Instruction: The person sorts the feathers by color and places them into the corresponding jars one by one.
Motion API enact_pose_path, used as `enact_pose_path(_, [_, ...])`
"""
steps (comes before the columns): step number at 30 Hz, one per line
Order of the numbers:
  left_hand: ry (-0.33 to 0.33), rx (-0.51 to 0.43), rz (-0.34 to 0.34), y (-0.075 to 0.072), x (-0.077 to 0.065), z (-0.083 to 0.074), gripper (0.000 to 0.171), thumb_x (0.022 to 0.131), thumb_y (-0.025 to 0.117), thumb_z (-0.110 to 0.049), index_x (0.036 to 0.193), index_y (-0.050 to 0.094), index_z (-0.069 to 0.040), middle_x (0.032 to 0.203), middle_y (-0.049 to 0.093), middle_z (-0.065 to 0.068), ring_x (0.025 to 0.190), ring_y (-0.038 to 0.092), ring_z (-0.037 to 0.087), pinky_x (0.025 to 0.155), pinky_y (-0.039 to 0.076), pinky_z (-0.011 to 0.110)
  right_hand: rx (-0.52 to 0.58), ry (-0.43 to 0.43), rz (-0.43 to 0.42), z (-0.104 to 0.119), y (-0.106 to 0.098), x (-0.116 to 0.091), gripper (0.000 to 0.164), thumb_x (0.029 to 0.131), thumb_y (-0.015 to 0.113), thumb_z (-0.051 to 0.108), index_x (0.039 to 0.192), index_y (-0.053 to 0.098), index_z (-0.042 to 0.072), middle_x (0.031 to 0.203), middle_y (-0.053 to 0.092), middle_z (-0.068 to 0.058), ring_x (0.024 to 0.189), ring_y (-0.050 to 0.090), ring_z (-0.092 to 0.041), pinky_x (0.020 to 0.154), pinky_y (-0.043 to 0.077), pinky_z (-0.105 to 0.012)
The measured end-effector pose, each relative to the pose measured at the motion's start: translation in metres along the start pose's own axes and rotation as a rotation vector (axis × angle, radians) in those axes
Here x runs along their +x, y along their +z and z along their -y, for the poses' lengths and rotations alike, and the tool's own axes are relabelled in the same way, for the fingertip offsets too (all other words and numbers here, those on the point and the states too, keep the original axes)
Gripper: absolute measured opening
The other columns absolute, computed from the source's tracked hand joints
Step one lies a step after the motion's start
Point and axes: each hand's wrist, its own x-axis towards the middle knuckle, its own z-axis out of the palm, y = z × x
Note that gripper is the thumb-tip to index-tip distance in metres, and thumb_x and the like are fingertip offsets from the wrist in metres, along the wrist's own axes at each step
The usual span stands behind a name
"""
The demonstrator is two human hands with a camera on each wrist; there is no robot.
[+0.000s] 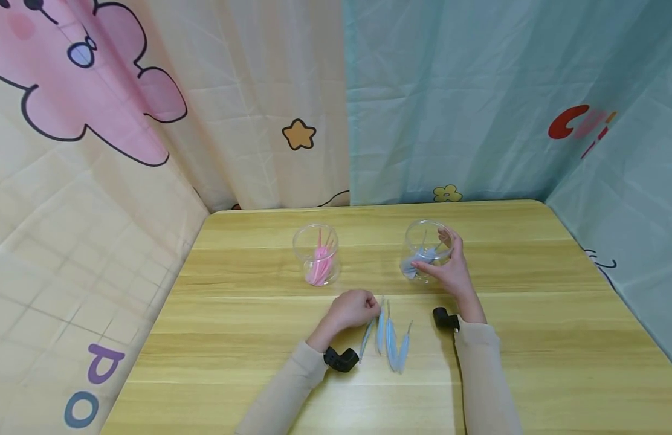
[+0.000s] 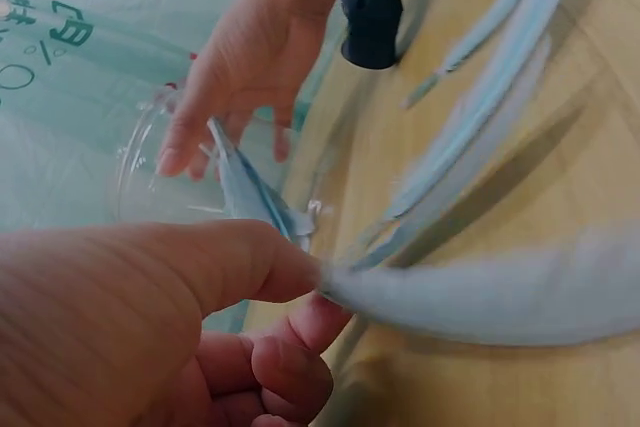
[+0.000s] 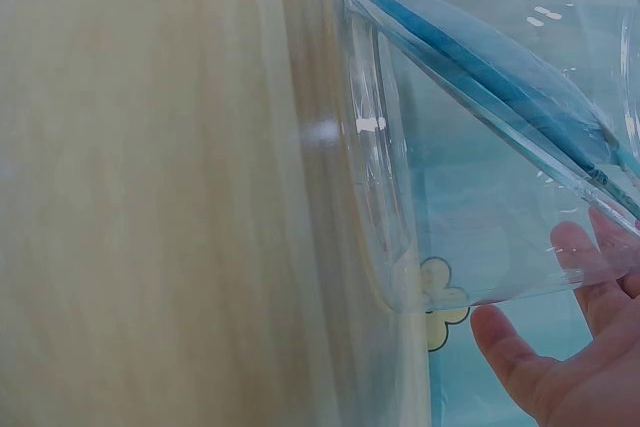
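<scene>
Close to the table's middle, my left hand (image 1: 353, 309) pinches the quill of a pale blue feather (image 2: 480, 294) between thumb and fingertips. Several more light blue feathers (image 1: 391, 344) lie just right of it, with their quills pointing away from me. My right hand (image 1: 450, 266) holds a clear plastic cup (image 1: 417, 223), thumb at the near side and fingers round the right side. Blue feathers (image 3: 490, 77) lean at a slant inside that cup. To the left stands a second clear cup (image 1: 299, 244) with pink feathers (image 1: 321, 266) in it.
Everything rests on a wood-grain table (image 1: 232, 338). Behind its far edge hang a cream curtain (image 1: 249, 121) and a teal curtain (image 1: 450, 90); more printed cloth hangs at both sides. Each wrist carries a black camera (image 1: 341, 360).
</scene>
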Motion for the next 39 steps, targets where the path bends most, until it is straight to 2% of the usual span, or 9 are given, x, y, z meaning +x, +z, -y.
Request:
enact_pose_path(3, [-0.011,0.032,-0.002,0.003,-0.002,0.000,0.014,0.084,0.065,-0.026,0.073,0.064,-0.019,0.064,0.054,-0.012,0.058,0.048,0.006,0.054,0.039,0.023,0.002,-0.009,0.000,0.000,0.000,0.001,0.102,0.068,0.087,0.013,0.146,0.022,0.015,0.146,0.030,-0.013,0.134,0.025,-0.031,0.106,0.013,-0.058])
enact_pose_path(8, [-0.033,0.055,0.002,0.002,-0.005,-0.001,0.020,0.079,0.074,-0.037,0.072,0.064,-0.021,0.064,0.054,-0.014,0.059,0.048,0.006,0.053,0.039,0.024,-0.005,-0.011,-0.002,0.001,-0.001,0.003,0.102,0.068,0.087,0.014,0.146,0.021,0.015,0.147,0.030,-0.012,0.134,0.025,-0.031,0.106,0.013,-0.059])
enact_pose_path(13, [-0.032,0.068,-0.013,0.000,-0.007,-0.001,0.017,0.079,0.073,-0.031,0.068,0.065,-0.021,0.062,0.053,-0.014,0.056,0.046,0.006,0.051,0.038,0.023,-0.014,0.002,-0.001,0.003,-0.002,0.003,0.104,0.068,0.087,0.015,0.147,0.020,0.015,0.147,0.029,-0.012,0.135,0.024,-0.031,0.106,0.013,-0.058])
enact_pose_path(18, [-0.042,0.013,-0.006,-0.002,-0.008,0.003,0.015,0.081,0.070,-0.029,0.069,0.066,-0.021,0.062,0.055,-0.014,0.055,0.047,0.006,0.051,0.039,0.024,-0.018,0.010,0.000,0.002,-0.002,0.001,0.104,0.068,0.087,0.016,0.147,0.019,0.014,0.147,0.030,-0.012,0.135,0.025,-0.031,0.107,0.013,-0.057])
enact_pose_path(22, [-0.032,-0.089,-0.002,-0.008,-0.006,0.006,0.014,0.083,0.067,-0.026,0.071,0.066,-0.019,0.063,0.055,-0.013,0.054,0.047,0.005,0.050,0.037,0.022,-0.010,0.015,0.002,0.002,-0.002,0.001,0.104,0.067,0.088,0.016,0.146,0.019,0.013,0.147,0.030,-0.011,0.135,0.024,-0.030,0.107,0.013,-0.056])
enact_pose_path(27, [-0.010,-0.306,-0.011,-0.017,0.003,0.006,0.018,0.090,0.063,-0.025,0.079,0.068,-0.012,0.061,0.050,-0.008,0.051,0.041,0.006,0.047,0.034,0.021,-0.007,0.006,0.005,0.002,-0.001,0.001,0.104,0.067,0.087,0.014,0.146,0.019,0.013,0.147,0.029,-0.012,0.135,0.024,-0.031,0.106,0.014,-0.056])
enact_pose_path(30, [0.004,-0.430,-0.043,-0.023,0.013,0.002,0.020,0.093,0.061,-0.025,0.089,0.068,-0.007,0.064,0.050,-0.005,0.055,0.041,0.008,0.049,0.034,0.021,-0.008,0.007,0.006,0.002,-0.001,0.001,0.104,0.068,0.087,0.014,0.146,0.019,0.012,0.147,0.029,-0.013,0.135,0.024,-0.031,0.107,0.014,-0.056])
enact_pose_path(34, [0.029,-0.594,-0.117,-0.032,0.029,-0.011,0.024,0.095,0.060,-0.026,0.097,0.067,-0.003,0.068,0.050,-0.003,0.060,0.041,0.010,0.053,0.034,0.022,-0.003,0.012,0.003,0.002,-0.001,0.001,0.104,0.068,0.086,0.011,0.147,0.018,0.011,0.147,0.029,-0.014,0.135,0.024,-0.032,0.107,0.013,-0.057])
enact_pose_path(39, [0.117,-0.777,-0.249,-0.049,0.055,-0.041,0.026,0.096,0.059,-0.024,0.102,0.066,0.000,0.073,0.052,0.000,0.066,0.043,0.012,0.058,0.036,0.022,0.008,0.019,0.006,0.012,0.000,-0.002,0.101,0.069,0.085,0.006,0.146,0.018,0.005,0.146,0.028,-0.019,0.134,0.023,-0.036,0.107,0.011,-0.058])
